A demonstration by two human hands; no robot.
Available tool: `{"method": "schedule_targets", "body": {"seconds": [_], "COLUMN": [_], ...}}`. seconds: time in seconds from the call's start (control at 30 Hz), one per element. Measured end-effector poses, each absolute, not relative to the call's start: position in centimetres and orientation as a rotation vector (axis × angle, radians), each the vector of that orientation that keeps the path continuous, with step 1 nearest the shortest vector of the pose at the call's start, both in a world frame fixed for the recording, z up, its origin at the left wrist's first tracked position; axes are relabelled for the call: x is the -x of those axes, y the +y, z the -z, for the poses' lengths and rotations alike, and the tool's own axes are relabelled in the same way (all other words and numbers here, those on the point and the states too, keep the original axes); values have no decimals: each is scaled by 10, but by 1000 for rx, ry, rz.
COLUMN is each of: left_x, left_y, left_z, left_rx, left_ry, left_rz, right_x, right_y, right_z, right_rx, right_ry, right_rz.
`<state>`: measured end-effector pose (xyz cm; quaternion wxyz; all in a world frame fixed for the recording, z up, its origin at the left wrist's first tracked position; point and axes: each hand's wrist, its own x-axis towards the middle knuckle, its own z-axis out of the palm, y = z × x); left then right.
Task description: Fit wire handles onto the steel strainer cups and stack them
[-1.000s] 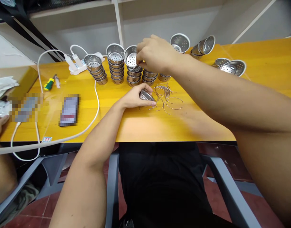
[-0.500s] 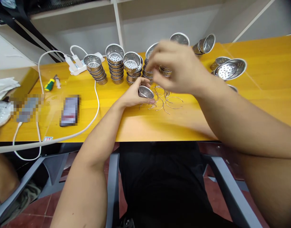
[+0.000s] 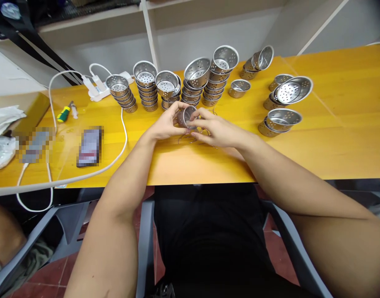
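Between my hands a small perforated metal cup (image 3: 187,116) is tilted with its mouth toward the right. My left hand (image 3: 167,123) wraps round its left side, fingers closed on it. My right hand (image 3: 213,127) is at the cup's rim, its fingertips bent at the opening; whether they pinch anything small is hidden. Loose thin wire rings (image 3: 190,140) lie on the table below the cup and partly under my right hand. Just behind my hands rise stacks of the same perforated cups (image 3: 197,74).
More cup stacks (image 3: 145,76) line the back, with tilted cups (image 3: 283,120) at the right. A power strip (image 3: 99,92), a green-yellow screwdriver (image 3: 63,114), a phone (image 3: 90,147) and a white cable (image 3: 125,136) are on the left. A person's knee (image 3: 5,231) shows at lower left.
My right hand has come down from above the stacks to the cup's rim. The cup in my left hand has turned to face right. The view has shifted slightly.
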<state>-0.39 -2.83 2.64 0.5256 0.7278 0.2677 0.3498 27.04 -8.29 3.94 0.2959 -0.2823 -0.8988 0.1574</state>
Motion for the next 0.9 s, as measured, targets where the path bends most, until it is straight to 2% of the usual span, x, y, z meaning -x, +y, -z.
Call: {"method": "schedule_targets", "body": {"seconds": [0.27, 0.5, 0.73, 0.9], "left_x": [7, 12, 11, 12], "left_y": [-46, -52, -43, -40], "left_z": [-54, -58, -56, -55], "left_rx": [-1602, -1371, -1492, -1518], "left_ry": [638, 574, 702, 703], "left_rz": [-679, -520, -646, -656], "right_x": [-284, -286, -280, -275], "right_y": [-90, -89, -81, -81], "right_z": [-52, -59, -50, -43], "right_rx": [682, 594, 681, 688], "right_ry": [-2435, -2332, -2206, -2196], "right_rz": [-376, -475, -594, -498]}}
